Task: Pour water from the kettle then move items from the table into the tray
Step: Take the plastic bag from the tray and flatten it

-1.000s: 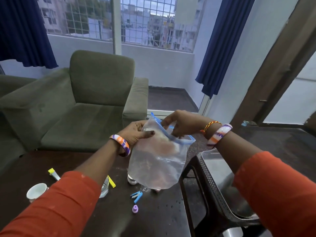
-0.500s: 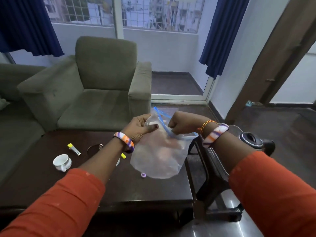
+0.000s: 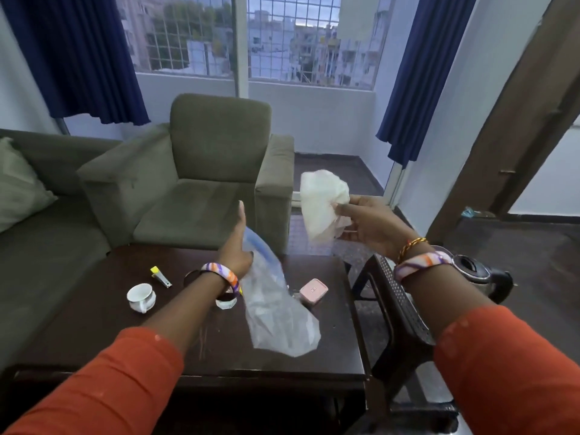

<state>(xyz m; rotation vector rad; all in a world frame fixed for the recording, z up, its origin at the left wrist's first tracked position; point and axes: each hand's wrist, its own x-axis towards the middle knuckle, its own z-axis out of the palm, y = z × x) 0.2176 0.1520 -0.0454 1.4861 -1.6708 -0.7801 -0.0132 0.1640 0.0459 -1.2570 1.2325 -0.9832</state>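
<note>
My left hand holds a clear zip bag by its blue top; the bag hangs limp over the dark table. A crumpled white cloth is pinched in my right hand, raised to the right of the table above the floor. The black kettle stands behind my right wrist, on the dark perforated tray beside the table. On the table lie a white cup, a yellow clip, a pink box and a glass partly hidden by my left wrist.
A green armchair stands behind the table and a green sofa to its left. Blue curtains frame the barred window. A brown door frame rises at the right, with dark floor beyond.
My right hand has pulled the white cloth out of the zip bag and lifted it to the right. The bag now hangs from my left hand alone. The pink box has come into view.
</note>
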